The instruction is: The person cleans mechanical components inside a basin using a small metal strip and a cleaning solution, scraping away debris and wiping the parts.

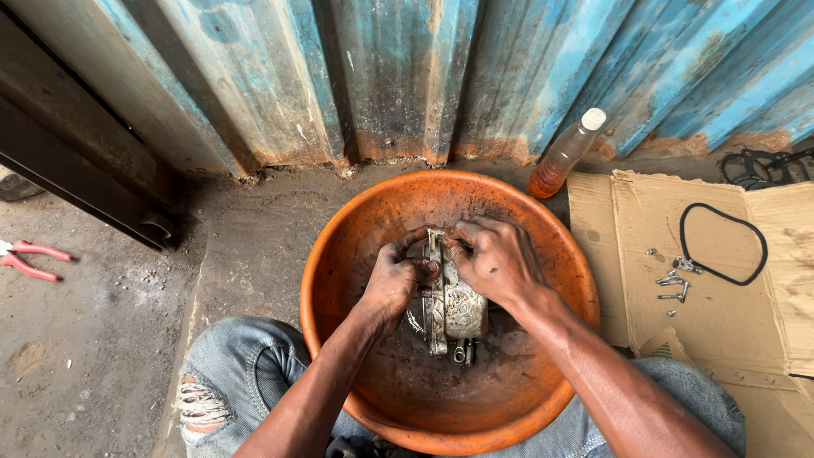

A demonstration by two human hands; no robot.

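While the left hand (pixel 394 280) clamps one edge of the greasy metal part (pixel 448 301) and the right hand (pixel 496 259) closes over its top, it sits inside the orange basin (pixel 339 254); it looks heavy, rigid, slippery, best held by the edges.

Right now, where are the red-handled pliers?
In the head view, the red-handled pliers lie on the ground at the far left edge, well left of the orange basin where both hands work, below the dark metal beam.
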